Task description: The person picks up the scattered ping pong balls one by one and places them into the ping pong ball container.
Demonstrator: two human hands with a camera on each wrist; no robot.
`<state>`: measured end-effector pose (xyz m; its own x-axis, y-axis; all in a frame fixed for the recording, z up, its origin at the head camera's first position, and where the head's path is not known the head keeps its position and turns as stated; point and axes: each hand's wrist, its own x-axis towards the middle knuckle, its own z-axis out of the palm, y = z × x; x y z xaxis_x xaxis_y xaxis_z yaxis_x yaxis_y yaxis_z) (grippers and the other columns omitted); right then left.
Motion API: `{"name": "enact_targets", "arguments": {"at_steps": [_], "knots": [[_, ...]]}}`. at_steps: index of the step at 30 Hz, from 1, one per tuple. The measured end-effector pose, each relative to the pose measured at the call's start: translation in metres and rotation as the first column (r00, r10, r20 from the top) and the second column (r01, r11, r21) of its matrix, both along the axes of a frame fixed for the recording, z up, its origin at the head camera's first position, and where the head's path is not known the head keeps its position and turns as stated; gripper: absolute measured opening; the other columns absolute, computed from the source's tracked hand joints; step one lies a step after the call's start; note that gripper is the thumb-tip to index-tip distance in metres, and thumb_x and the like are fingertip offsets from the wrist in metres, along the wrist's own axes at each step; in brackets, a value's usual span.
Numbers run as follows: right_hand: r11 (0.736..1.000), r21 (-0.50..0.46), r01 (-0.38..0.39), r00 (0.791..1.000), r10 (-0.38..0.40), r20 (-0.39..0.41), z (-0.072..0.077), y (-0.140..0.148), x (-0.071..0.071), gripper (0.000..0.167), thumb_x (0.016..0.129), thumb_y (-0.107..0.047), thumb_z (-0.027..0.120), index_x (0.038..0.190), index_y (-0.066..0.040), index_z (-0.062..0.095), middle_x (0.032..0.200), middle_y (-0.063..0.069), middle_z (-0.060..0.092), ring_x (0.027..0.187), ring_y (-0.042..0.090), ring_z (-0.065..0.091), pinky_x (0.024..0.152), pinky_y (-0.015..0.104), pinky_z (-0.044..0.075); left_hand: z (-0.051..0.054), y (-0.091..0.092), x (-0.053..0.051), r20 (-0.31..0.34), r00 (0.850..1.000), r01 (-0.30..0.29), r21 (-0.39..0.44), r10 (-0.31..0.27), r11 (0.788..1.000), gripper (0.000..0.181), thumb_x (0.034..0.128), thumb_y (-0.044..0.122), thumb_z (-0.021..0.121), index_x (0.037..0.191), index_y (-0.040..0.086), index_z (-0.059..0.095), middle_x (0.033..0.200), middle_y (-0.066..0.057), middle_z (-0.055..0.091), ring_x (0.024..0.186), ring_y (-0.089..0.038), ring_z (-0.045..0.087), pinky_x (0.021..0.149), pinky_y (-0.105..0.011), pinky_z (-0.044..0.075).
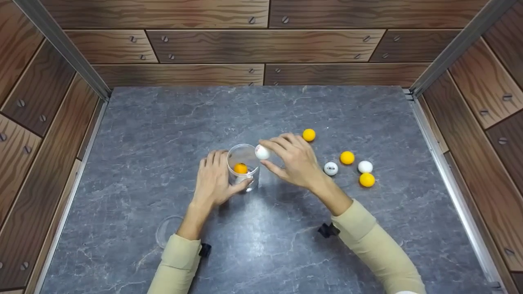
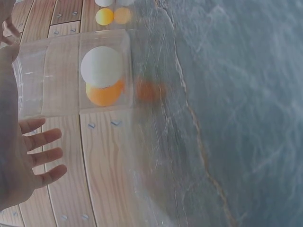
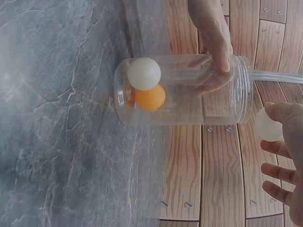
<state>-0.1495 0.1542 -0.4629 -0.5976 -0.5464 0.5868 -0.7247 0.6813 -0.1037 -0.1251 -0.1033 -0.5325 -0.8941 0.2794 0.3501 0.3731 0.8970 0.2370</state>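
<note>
Fingers of the right hand pinch a white ball beside the rim of a clear jar, mid-frame in the head view, gripped by the left hand. Inside rest an orange ball and a second white ball; five loose balls sit right of centre, a lid lower left.

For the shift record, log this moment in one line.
left hand: holds clear jar; right hand: pinches white ball beside it; in jar: orange ball, white ball; on table: three orange balls, two white balls
</note>
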Motion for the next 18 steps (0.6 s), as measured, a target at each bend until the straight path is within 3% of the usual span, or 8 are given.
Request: {"name": "enact_targets", "arguments": {"at_steps": [7,18], "knots": [[0.999,-0.016,-0.05,0.999,0.05,0.011,0.002,-0.013,-0.004,0.046,0.094,-0.041,0.076,0.134,-0.018,0.071,0.12,-0.001,0.077,0.108,0.022,0.068,0.091,0.039,0.056,0.002,0.001,0.0,0.028,1.0,-0.007,-0.004,0.007,1.0,0.104,0.0827,0.083,0.057,0.141,-0.003,0.053,0.138,-0.019,0.063,0.129,-0.038,0.059,0.099,-0.052,0.051],[0.997,0.011,-0.08,0.995,0.079,0.06,0.002,-0.026,-0.005,0.045,0.095,-0.042,0.075,0.133,-0.017,0.071,0.12,0.0,0.077,0.109,0.022,0.067,0.095,0.038,0.057,0.002,0.001,0.001,0.002,1.0,0.0,-0.005,0.0,1.0,0.103,0.0827,0.083,0.057,0.139,-0.003,0.054,0.137,-0.019,0.064,0.127,-0.038,0.061,0.097,-0.052,0.053]]}}
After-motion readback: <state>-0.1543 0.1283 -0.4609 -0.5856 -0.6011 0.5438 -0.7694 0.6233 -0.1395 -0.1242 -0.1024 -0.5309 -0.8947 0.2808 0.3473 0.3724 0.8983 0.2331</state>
